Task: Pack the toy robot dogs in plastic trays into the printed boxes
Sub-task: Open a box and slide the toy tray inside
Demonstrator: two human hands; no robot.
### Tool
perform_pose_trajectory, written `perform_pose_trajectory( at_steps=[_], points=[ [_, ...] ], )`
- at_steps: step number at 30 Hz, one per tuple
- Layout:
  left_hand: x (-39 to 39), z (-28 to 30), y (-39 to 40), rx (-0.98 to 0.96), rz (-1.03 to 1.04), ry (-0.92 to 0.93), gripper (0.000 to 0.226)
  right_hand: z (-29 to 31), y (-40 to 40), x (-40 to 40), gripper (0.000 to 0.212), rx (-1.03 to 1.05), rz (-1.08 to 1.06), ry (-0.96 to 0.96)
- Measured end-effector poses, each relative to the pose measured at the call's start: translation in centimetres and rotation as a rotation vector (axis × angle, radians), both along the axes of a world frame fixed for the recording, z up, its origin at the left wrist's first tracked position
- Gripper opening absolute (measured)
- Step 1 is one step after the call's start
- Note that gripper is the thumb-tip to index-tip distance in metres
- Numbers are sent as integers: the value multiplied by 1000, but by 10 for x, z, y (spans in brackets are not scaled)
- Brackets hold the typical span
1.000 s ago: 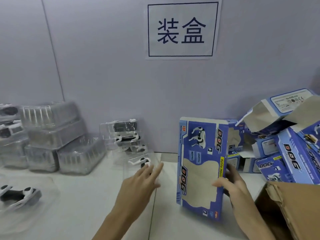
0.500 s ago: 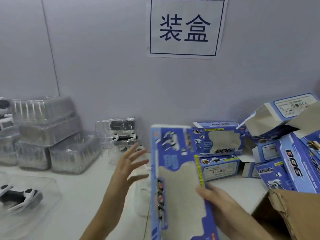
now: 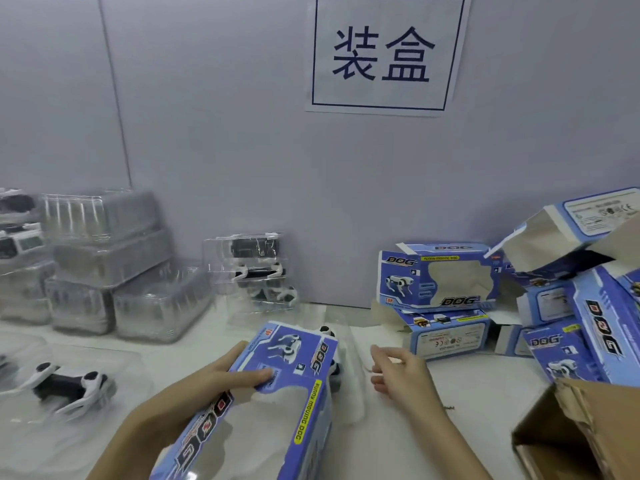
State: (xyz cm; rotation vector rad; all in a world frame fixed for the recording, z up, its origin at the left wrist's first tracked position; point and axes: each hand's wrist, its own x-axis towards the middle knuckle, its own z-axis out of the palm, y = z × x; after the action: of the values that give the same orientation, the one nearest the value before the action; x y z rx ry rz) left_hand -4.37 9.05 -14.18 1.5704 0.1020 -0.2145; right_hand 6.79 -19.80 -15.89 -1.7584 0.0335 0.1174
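Head view: left hand (image 3: 207,386) grips the printed box (image 3: 263,403), thumb across its front; right hand (image 3: 403,374) hovers beside it, fingers loosely curled, holding nothing.

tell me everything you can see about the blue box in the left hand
The blue box is printed cardboard with a white robot dog picture, "DOG" lettering, a yellow strip and a large cut-out window. It lies tilted, its long side running from the bottom edge of the picture up toward the wall. The left hand grips it, thumb on the printed face. The right hand is beside it, not touching.
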Motion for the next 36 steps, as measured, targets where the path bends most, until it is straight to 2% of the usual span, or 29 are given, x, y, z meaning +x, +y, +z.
perform_pose_trajectory(
  at_steps=[3,5,7,10,12,15,18,21,22,24,26,28,30,33,36],
  points=[
    [8,-10,-5,27,24,69,58,-4,19,14,43,-140,140,20],
    [12,-12,-13,26,31,87,72,-5,28,19,48,-226,219,-1],
    [13,-13,-24,0,-34,92,85,-5,33,20,43,-255,274,24],
    [12,-7,-37,21,-56,50,96,3,27,15,23,-229,321,95],
    [9,-4,-43,14,-69,20,104,9,19,9,16,-104,331,185],
    [2,1,-49,-57,-85,32,103,18,6,-3,21,130,375,332],
    [-4,12,-58,-81,-80,-30,86,24,0,-15,17,329,348,395],
    [-13,24,-72,-41,-75,-158,57,34,-7,-25,45,485,341,412],
    [-15,26,-76,-22,-59,-200,58,38,-10,-27,48,536,355,403],
    [-17,29,-83,18,-33,-277,61,46,-18,-30,37,626,380,356],
    [-20,34,-90,47,-9,-364,50,56,-24,-32,33,656,380,272],
    [-23,41,-98,50,17,-455,46,67,-29,-33,46,661,343,166],
    [-24,43,-105,30,48,-550,52,80,-32,-32,61,719,286,82],
    [-23,38,-123,23,143,-700,58,101,-40,-33,65,800,241,-3],
    [-18,25,-140,86,241,-846,51,114,-50,-35,62,852,235,-39]
  ],
)
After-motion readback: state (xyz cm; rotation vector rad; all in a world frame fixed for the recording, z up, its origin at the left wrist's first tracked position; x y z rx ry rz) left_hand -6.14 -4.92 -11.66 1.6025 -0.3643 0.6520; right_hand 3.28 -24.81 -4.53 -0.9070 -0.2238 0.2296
